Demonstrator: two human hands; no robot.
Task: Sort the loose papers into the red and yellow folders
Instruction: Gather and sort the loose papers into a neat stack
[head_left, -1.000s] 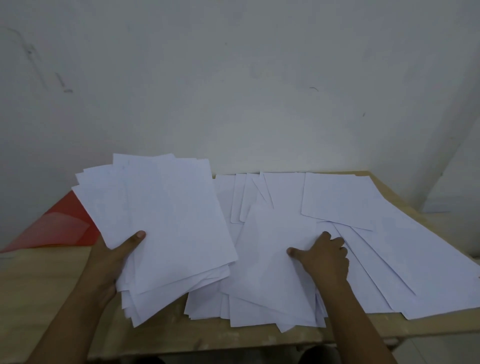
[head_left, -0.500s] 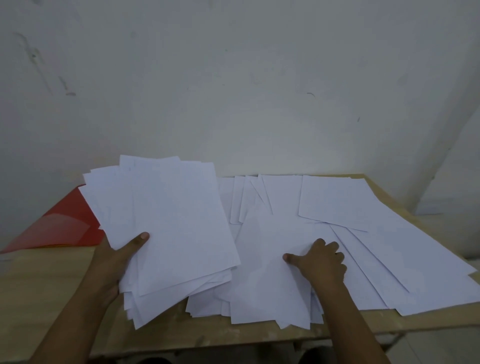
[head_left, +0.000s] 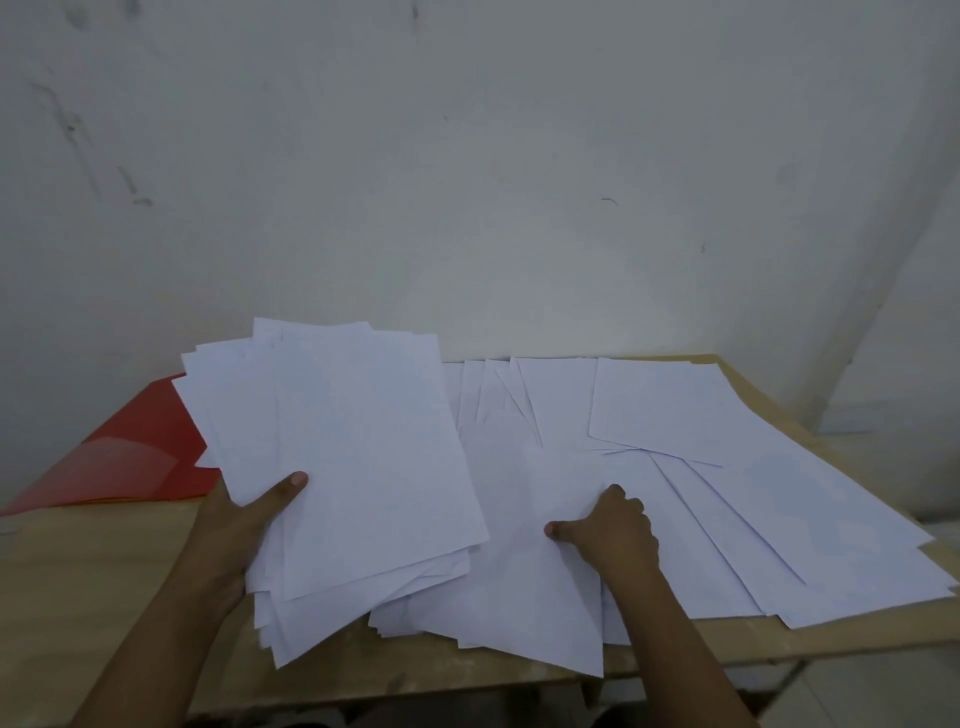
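My left hand (head_left: 244, 514) holds a thick, uneven stack of white papers (head_left: 337, 457) raised above the table, thumb on top and fingers hidden beneath. My right hand (head_left: 613, 530) pinches the edge of one white sheet (head_left: 519, 571) on the loose papers (head_left: 727, 493) spread across the table's middle and right. The red folder (head_left: 130, 457) lies flat at the far left, partly hidden behind the held stack. A thin yellow edge shows under the red folder's front edge; no more of a yellow folder is in view.
The wooden table (head_left: 78, 597) stands against a white wall (head_left: 467, 156). Bare wood shows at the front left. Some sheets overhang the table's front edge at the right.
My right hand has slid a little toward me and to the left, pulling the top sheet with it. The held stack has stayed nearly in place.
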